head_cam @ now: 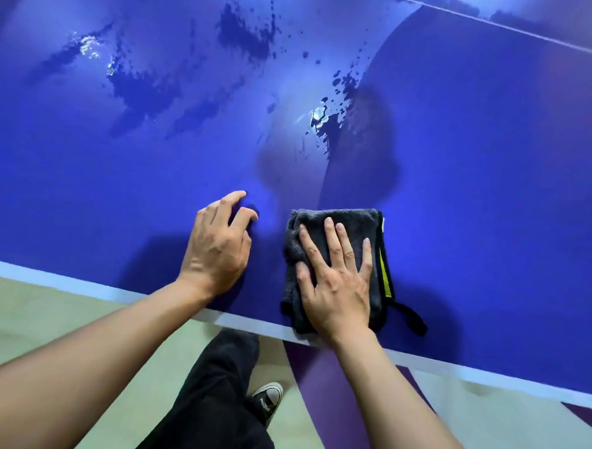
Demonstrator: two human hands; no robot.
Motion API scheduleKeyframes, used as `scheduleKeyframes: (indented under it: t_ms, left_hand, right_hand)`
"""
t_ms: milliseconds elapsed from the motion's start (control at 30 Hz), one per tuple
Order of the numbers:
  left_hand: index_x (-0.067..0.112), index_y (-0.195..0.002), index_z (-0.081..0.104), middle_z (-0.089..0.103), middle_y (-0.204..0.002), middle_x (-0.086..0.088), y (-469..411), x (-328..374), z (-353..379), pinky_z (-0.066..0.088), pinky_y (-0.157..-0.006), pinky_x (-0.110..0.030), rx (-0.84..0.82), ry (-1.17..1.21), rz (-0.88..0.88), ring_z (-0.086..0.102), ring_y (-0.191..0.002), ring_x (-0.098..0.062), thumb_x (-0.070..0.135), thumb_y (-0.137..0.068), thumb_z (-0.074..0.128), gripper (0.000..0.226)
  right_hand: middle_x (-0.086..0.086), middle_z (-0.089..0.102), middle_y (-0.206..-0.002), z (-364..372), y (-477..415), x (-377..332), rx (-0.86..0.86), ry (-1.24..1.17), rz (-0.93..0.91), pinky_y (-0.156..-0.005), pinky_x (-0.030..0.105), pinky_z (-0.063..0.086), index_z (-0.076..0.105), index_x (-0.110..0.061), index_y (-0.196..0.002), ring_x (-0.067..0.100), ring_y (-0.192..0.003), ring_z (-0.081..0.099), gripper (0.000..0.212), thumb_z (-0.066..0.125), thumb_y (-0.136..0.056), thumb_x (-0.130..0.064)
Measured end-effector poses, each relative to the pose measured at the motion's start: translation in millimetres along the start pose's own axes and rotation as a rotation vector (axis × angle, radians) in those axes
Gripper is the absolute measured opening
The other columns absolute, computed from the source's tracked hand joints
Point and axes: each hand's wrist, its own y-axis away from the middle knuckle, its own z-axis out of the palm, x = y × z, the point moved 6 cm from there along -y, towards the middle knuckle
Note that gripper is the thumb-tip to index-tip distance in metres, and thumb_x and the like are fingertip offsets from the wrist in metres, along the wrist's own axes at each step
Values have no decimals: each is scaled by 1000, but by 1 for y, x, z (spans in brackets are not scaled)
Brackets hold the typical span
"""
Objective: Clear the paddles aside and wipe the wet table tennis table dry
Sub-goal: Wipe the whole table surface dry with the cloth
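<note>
The blue table tennis table (pixel 479 172) fills the view, its white front edge line running across below my hands. A folded dark grey cloth (pixel 343 220) with a yellow-green label and a black loop lies at the front edge. My right hand (pixel 336 281) presses flat on it with spread, straight fingers. Just left of the cloth, my left hand (pixel 218 244) rests on the bare table with loosely bent fingers and holds nothing. Water patches and droplets (pixel 243 32) spread over the far half, with a shiny puddle (pixel 322 117) nearer the middle. No paddles are in view.
A white line (pixel 504 25) crosses the far right of the table. Below the front edge are a pale floor with a purple band (pixel 330 397), my dark trouser leg and a black sneaker (pixel 268 396).
</note>
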Motion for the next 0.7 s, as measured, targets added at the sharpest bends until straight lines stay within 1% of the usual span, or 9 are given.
scheduleKeyframes:
  t_ms: [33, 100, 200, 300, 400, 467, 533, 700]
  left_hand:
    - [9, -108, 65, 55, -139, -18, -10, 0, -1, 40, -95, -46, 15, -4, 17, 55, -112, -40, 12, -90, 44, 28]
    - [8, -109, 64, 55, -139, -19, -38, -3, 3, 39, -98, -45, 18, 0, 30, 54, -116, -40, 9, -90, 46, 27]
    - [6, -118, 63, 53, -142, -20, -92, -6, 12, 37, -105, -45, 0, -8, 46, 53, -122, -41, 8, -91, 45, 33]
    - [5, -124, 61, 49, -145, -21, -160, -7, 20, 35, -109, -44, -27, 6, 103, 50, -126, -40, 15, -94, 38, 39]
    - [4, -131, 58, 45, -150, -22, -238, -15, 22, 33, -114, -46, -27, -14, 117, 47, -131, -42, 18, -94, 35, 45]
    - [2, -135, 54, 43, -151, -24, -280, -25, 29, 33, -116, -50, -69, -63, 136, 46, -133, -45, 18, -94, 34, 48]
    - [0, -139, 51, 43, -153, -24, -300, -31, 38, 32, -118, -53, -101, -102, 177, 44, -137, -46, 17, -95, 35, 50]
    - [4, -144, 48, 42, -156, -16, -307, -34, 41, 26, -122, -49, -81, -32, 160, 36, -146, -37, 15, -96, 40, 50]
  right_hand:
    - [-1, 15, -169, -1, -16, 1, 5, -19, 0, -123, 60, 7, 25, -48, -156, 14, -157, 7, 58, 38, -100, -50]
    - [-2, 15, -170, -2, -54, 8, 4, -26, 21, -124, 58, 4, 24, -50, -156, 12, -157, 6, 57, 35, -100, -52]
    - [-4, 15, -170, -2, -115, 21, 15, -21, 61, -124, 56, 0, 22, -52, -155, 11, -156, 6, 56, 34, -100, -53]
    - [-5, 16, -169, -4, -184, 42, 34, -27, 108, -125, 54, -3, 22, -53, -155, 11, -156, 6, 57, 35, -100, -53]
    - [-5, 16, -169, -10, -260, 66, 33, -25, 160, -125, 52, -4, 22, -52, -155, 11, -156, 7, 56, 34, -100, -53]
    - [-5, 14, -169, -14, -312, 82, 25, -12, 194, -125, 52, -6, 21, -53, -155, 11, -156, 6, 56, 32, -100, -53]
    - [-5, 14, -169, -18, -359, 98, 20, -9, 221, -125, 52, -6, 20, -53, -155, 11, -156, 6, 56, 30, -100, -53]
    - [-5, 14, -169, -27, -467, 132, 20, 2, 261, -125, 51, -4, 21, -53, -155, 11, -156, 6, 56, 29, -100, -53]
